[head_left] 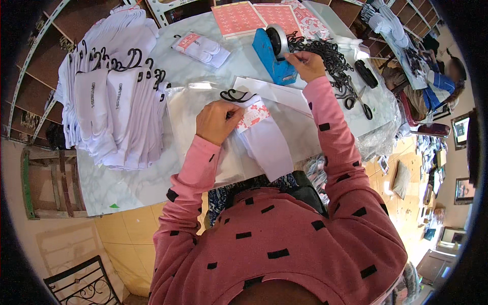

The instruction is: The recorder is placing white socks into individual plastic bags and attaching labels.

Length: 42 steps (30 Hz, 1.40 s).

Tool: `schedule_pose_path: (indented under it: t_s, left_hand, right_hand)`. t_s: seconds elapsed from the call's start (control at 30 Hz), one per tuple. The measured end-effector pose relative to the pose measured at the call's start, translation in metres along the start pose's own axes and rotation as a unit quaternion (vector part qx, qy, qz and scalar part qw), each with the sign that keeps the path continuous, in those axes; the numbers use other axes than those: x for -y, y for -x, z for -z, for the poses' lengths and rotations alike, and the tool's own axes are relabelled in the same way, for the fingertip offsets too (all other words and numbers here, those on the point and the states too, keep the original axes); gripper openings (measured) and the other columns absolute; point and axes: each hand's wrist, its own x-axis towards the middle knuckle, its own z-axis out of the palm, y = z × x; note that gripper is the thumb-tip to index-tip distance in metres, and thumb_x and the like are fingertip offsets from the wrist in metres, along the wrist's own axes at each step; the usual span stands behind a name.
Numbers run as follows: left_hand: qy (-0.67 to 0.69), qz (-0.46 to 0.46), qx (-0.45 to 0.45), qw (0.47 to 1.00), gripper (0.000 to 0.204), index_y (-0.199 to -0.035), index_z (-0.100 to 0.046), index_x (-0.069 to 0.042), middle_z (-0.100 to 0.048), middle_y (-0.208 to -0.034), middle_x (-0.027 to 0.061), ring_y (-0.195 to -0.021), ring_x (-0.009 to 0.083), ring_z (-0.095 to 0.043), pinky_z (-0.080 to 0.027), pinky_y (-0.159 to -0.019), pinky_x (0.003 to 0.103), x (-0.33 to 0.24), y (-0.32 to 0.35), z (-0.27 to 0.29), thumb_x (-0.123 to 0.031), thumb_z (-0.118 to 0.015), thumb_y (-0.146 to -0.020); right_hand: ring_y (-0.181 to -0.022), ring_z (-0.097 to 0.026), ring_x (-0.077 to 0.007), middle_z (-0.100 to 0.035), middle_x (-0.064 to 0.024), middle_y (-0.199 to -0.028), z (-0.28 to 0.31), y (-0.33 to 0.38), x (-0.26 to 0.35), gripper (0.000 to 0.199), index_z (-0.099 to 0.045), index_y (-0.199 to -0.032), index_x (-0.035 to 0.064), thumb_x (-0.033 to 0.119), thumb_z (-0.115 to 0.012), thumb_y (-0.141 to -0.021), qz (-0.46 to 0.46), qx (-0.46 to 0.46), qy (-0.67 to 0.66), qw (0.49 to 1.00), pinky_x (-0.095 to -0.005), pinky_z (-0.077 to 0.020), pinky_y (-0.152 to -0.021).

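My left hand (218,122) is closed at the top of a pair of white socks (267,147), its fingertips pinched near the band. A red-and-white floral paper band (254,117) wraps the socks, and black plastic hooks (236,95) stick up from their top. My right hand (309,66) reaches to a blue tape dispenser (269,58), thumb and forefinger pinched at its end beside the tape roll (277,40). The clear tape itself is hard to see there. Under the socks and my left wrist lie clear plastic bags (185,114). White paper strips (274,94) lie between the dispenser and the socks.
Piles of white socks with black hooks (109,112) fill the table's left side. A packed pair (202,50) lies behind. Printed red sheets (238,19), heaped black hooks (325,56) and scissors (359,100) are at the back and right. Another person (445,81) sits far right.
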Motion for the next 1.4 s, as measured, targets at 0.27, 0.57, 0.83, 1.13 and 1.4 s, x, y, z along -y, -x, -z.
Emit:
schedule_pose_path:
  t_s: [0.27,0.57,0.83,1.13,1.4]
  left_hand:
    - [-0.005,0.054,0.045,0.998,0.02,-0.074,-0.068,-0.012,-0.064,-0.071,0.0087,-0.069,0.0267,-0.061,-0.048,-0.062,0.036,0.003,-0.005,0.001,-0.031,-0.062,-0.072]
    - [0.03,0.065,0.079,0.994,0.023,-0.079,-0.067,-0.007,-0.064,-0.072,0.0127,-0.065,0.0233,-0.063,-0.048,-0.06,0.031,0.009,-0.012,0.011,-0.029,-0.063,-0.071]
    - [0.078,0.04,0.034,0.996,0.019,-0.083,-0.065,-0.001,-0.06,-0.074,0.0146,-0.063,0.0229,-0.058,-0.046,-0.059,0.03,0.009,0.008,0.005,-0.016,-0.064,-0.072]
    - [-0.252,0.165,-0.217,0.929,0.042,-0.109,-0.053,0.001,-0.057,-0.099,0.0198,-0.093,0.0317,-0.054,-0.043,-0.078,0.034,0.021,0.104,0.038,-0.014,-0.064,-0.072]
    - [-0.239,0.095,-0.299,0.919,0.008,-0.076,-0.065,-0.005,-0.062,-0.077,0.0137,-0.06,0.0254,-0.06,-0.046,-0.055,0.033,0.023,0.11,0.066,-0.009,-0.057,-0.077]
  right_hand:
    - [-0.053,-0.061,-0.0165,-0.059,-0.0113,-0.065,-0.006,0.045,-0.01,0.025,-0.055,-0.077,-0.01,0.014,-0.062,-0.075,-0.137,-0.03,-0.354,0.925,-0.0273,-0.0506,-0.041]
    - [-0.043,-0.054,-0.0111,-0.059,-0.0066,-0.061,0.005,0.043,0.085,0.03,-0.059,-0.076,-0.0036,0.026,-0.064,-0.076,0.063,0.551,-0.166,0.816,-0.0208,-0.0415,-0.04]
    - [-0.043,-0.056,-0.0179,-0.057,-0.0062,-0.049,-0.019,0.035,0.08,0.036,-0.062,-0.058,0.0019,0.036,-0.073,-0.063,0.155,0.405,0.296,0.851,-0.0306,-0.0446,-0.044]
    - [-0.067,-0.058,-0.0306,-0.053,-0.0176,-0.079,-0.036,0.115,0.081,0.047,-0.046,-0.085,-0.0004,0.032,-0.071,-0.062,0.244,0.195,-0.004,0.95,-0.0372,-0.0469,-0.057]
    - [-0.068,-0.056,-0.0336,-0.049,-0.023,-0.089,-0.007,0.108,0.077,0.037,-0.041,-0.093,-0.0013,0.015,-0.059,-0.066,0.164,0.078,0.068,0.981,-0.0416,-0.0455,-0.056]
